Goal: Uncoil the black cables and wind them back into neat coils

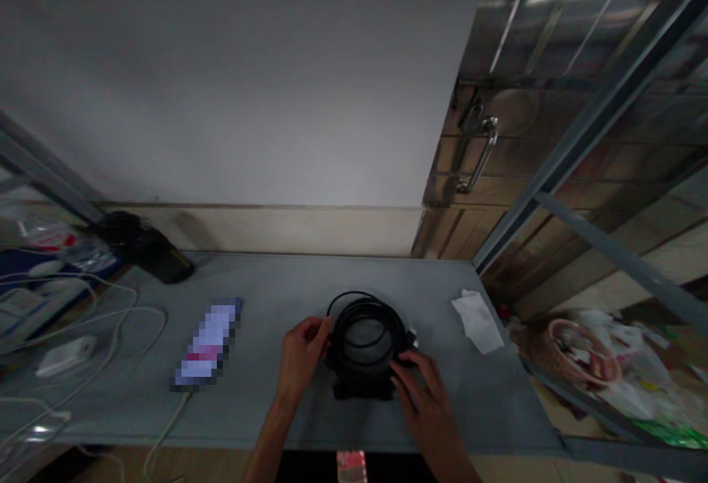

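Observation:
A coiled black cable (pixel 397 323) lies at the middle of the grey tabletop, wound in several loops, with one thin loop standing out at its upper left. My left hand (pixel 302 354) is closed at the coil's left side, thumb and fingertips pinched on the cable. On the lower right side, my right hand (pixel 425 393) has its bent fingers round the edge of the coil. A connector (pixel 411 337) sticks out just above the right fingertips. Under the coil's near side shows a dark flat piece (pixel 362 389), whose kind I cannot make out.
A phone (pixel 207 343) with a cord lies left on the grey tabletop (pixel 259 424). Farther left are a white adapter (pixel 66 356), tangled white cords and a black object (pixel 149 251). White paper (pixel 479 321) lies right. Metal posts, a door handle (pixel 481 158) and a basket (pixel 580 354) stand beyond.

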Available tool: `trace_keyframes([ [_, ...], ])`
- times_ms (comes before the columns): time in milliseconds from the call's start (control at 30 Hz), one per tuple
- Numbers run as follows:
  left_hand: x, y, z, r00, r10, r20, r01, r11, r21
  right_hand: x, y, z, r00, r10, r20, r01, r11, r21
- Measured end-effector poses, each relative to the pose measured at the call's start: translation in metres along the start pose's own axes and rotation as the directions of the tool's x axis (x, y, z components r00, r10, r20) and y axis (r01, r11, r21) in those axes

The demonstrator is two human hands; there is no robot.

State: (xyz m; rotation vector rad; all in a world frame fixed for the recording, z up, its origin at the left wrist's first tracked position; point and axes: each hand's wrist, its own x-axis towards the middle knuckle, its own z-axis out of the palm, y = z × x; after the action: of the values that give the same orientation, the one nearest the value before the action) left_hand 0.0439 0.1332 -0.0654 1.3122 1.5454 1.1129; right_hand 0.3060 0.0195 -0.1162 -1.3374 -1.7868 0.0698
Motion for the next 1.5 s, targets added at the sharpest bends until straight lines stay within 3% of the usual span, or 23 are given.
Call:
trace_keyframes([
  [200,0.005,-0.020,-0.002,0.987,0.128,-0.095,-0.112,0.982,0.153,-0.002,0.003,0.007,1.000,-0.026,0.007,0.026,1.000,-0.017],
  [367,-0.013,-0.028,-0.008,0.968,0.247,-0.053,-0.235,0.957,0.173,-0.002,0.003,0.006,0.999,-0.042,0.020,0.043,0.997,-0.056],
  [533,-0.042,-0.046,-0.040,0.927,0.371,-0.059,-0.341,0.896,0.285,-0.003,-0.001,0.002,1.000,-0.015,-0.006,0.014,0.998,-0.062],
  [667,-0.056,-0.064,-0.071,0.906,0.392,-0.157,-0.322,0.882,0.344,-0.007,-0.004,0.001,0.999,0.024,-0.047,-0.026,0.999,-0.039],
  [767,-0.059,-0.070,-0.082,0.901,0.376,-0.217,-0.286,0.890,0.355,-0.009,-0.004,0.002,0.995,0.062,-0.074,-0.063,0.998,-0.015],
  [900,-0.060,-0.070,-0.079,0.901,0.366,-0.233,-0.271,0.894,0.357,-0.009,-0.002,0.003,0.988,0.107,-0.113,-0.105,0.994,0.024],
  [1133,-0.063,-0.073,-0.065,0.864,0.467,-0.189,-0.355,0.831,0.428,-0.009,-0.003,0.003,0.986,0.123,-0.117,-0.118,0.992,0.045],
  [1500,-0.064,-0.074,-0.065,0.854,0.492,-0.170,-0.374,0.808,0.456,-0.010,-0.001,0.004,0.984,0.139,-0.116,-0.135,0.990,0.038],
])
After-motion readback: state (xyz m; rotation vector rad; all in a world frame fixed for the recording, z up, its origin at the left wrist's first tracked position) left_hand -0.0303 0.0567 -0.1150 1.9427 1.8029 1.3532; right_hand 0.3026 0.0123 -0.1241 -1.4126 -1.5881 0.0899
